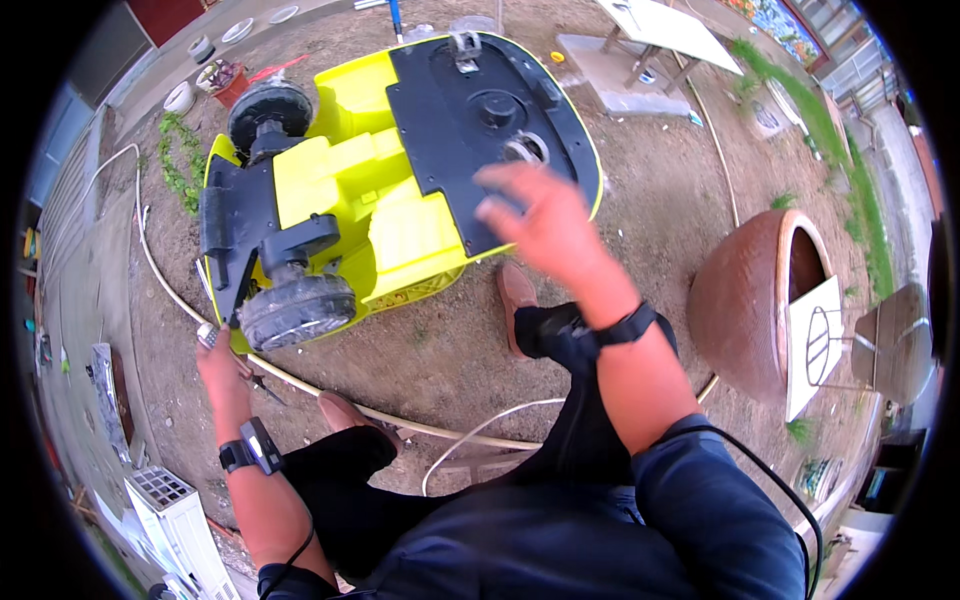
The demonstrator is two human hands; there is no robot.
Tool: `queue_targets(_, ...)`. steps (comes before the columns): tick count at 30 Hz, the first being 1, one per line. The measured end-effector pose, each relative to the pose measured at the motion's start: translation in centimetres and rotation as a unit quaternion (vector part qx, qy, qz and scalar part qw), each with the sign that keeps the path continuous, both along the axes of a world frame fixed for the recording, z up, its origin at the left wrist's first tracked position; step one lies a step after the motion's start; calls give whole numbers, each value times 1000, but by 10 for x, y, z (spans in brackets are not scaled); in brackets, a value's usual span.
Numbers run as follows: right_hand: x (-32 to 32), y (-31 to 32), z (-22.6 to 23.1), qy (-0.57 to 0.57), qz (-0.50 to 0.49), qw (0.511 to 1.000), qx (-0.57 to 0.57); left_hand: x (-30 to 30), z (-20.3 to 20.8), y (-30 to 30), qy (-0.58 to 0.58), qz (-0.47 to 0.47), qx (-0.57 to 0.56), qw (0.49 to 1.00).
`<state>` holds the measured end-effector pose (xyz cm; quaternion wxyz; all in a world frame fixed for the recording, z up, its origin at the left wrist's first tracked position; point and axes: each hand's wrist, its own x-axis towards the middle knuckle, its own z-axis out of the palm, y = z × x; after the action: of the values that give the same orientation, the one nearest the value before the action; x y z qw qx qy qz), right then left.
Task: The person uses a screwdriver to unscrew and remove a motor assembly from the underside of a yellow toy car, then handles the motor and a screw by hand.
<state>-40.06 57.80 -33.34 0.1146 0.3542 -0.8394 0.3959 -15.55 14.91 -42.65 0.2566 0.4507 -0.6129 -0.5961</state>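
A yellow ride-on toy car [420,230] lies overturned in front of me, its black underside panel [450,120] facing up. Two black wheels, a near one [297,308] and a far one [270,110], are on its left end, caked with dirt. My right hand [545,220], fingers spread and blurred, hovers over the panel's near right part, below a grey ring-like caster fitting [527,148]. By the car's near left corner, my left hand [222,375] is closed around a slim object with a pale round end; its kind is unclear.
A pale hose [170,280] curves along the dirt past my left hand and feet. To the right stands a large brown clay pot [740,300] with a white board [812,345] against it. A white table [675,30] is at the back right, a potted plant [228,88] at the back left.
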Motion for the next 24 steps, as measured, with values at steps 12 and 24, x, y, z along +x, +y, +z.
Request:
queue_targets(12,-43,129,-14,-324,-203,862,-332,26,-10,21,73,94,38,992)
queue_targets(24,-27,140,-28,-342,-216,853,-329,58,-20,26,6,51,4,999)
